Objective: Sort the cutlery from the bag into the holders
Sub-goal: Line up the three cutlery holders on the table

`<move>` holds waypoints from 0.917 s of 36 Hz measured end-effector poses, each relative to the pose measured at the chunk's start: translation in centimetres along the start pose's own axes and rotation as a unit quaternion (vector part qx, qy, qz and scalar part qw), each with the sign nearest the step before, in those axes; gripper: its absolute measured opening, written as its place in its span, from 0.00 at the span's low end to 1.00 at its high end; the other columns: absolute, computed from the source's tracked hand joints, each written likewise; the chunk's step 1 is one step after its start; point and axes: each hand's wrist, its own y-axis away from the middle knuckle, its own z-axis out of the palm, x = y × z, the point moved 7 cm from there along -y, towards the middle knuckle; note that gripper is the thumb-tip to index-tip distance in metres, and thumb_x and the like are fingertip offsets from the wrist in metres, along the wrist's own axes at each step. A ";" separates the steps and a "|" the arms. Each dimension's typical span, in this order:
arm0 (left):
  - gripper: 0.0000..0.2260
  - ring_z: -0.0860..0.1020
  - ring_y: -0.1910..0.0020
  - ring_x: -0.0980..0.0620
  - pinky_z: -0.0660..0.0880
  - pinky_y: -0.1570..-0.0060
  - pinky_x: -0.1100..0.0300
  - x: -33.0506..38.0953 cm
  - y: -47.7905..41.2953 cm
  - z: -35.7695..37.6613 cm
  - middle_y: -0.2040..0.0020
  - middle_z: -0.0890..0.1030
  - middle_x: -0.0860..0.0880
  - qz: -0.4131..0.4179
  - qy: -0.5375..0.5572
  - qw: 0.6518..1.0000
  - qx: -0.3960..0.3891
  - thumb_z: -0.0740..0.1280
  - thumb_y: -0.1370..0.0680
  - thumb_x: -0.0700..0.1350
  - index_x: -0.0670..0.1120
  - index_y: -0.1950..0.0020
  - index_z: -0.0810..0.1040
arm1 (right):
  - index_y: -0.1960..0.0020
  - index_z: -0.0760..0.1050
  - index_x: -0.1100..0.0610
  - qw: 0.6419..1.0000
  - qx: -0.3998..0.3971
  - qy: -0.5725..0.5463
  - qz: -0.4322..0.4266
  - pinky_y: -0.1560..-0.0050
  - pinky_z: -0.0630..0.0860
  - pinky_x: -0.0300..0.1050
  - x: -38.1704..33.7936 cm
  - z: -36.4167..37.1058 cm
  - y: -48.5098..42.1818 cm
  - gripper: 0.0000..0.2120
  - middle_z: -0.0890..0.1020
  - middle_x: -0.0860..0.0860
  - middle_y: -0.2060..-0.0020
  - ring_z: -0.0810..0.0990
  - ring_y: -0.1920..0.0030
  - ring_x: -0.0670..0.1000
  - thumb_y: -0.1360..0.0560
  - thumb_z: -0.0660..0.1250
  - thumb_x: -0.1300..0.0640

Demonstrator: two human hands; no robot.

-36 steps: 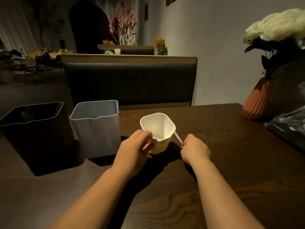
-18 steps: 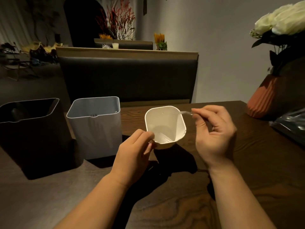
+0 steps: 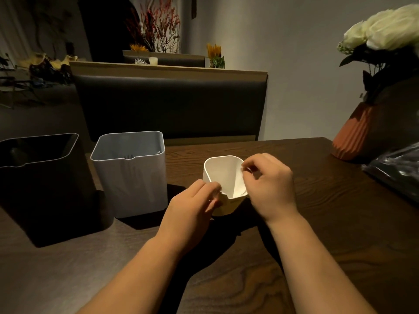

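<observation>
While small white plastic holder [image 3: 223,175] is clamped by left hand [image 3: 192,209] fingers, right hand [image 3: 269,189] fingers are pinched together at its rim; pinched item cannot be told.

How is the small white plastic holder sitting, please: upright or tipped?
Tipped: the small white plastic holder leans its mouth toward the camera, its near rim pinched by the left hand.

The table [image 3: 317,223] is dark brown with a swirling wood grain. Near its left edge stand a glossy black holder [image 3: 40,177] and a pale grey holder [image 3: 131,177]. The white holder [image 3: 223,175] towards the middle looks creamy outside. At the right edge, a ribbed terracotta vase [image 3: 353,137] carries white flowers [image 3: 385,30], beside a shiny black bag [image 3: 396,173].
</observation>
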 end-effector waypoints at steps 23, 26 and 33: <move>0.25 0.77 0.48 0.47 0.73 0.52 0.56 -4.4 0.1 0.1 0.45 0.76 0.50 -0.222 -0.009 0.975 0.025 0.72 0.27 0.36 0.48 0.31 0.73 | 0.34 0.77 0.52 0.954 -0.132 -0.205 0.173 0.49 0.73 0.26 2.1 4.5 2.0 0.15 0.76 0.41 0.40 0.74 0.43 0.34 0.20 0.66 0.59; 0.29 0.75 0.39 0.45 0.75 0.42 0.49 -5.1 0.0 0.6 0.37 0.75 0.46 -0.285 -0.023 0.958 0.012 0.70 0.22 0.41 0.52 0.24 0.65 | 0.28 0.73 0.53 0.947 -0.158 -0.219 0.176 0.51 0.68 0.18 1.7 5.5 2.5 0.21 0.71 0.41 0.36 0.71 0.40 0.36 0.20 0.67 0.61; 0.36 0.71 0.33 0.48 0.74 0.37 0.49 -3.7 0.0 1.3 0.28 0.66 0.48 -0.301 -0.007 0.954 -0.009 0.69 0.21 0.46 0.55 0.19 0.51 | 0.26 0.70 0.52 0.948 -0.153 -0.211 0.183 0.34 0.76 0.48 1.7 5.2 2.6 0.24 0.71 0.46 0.31 0.71 0.34 0.44 0.21 0.68 0.59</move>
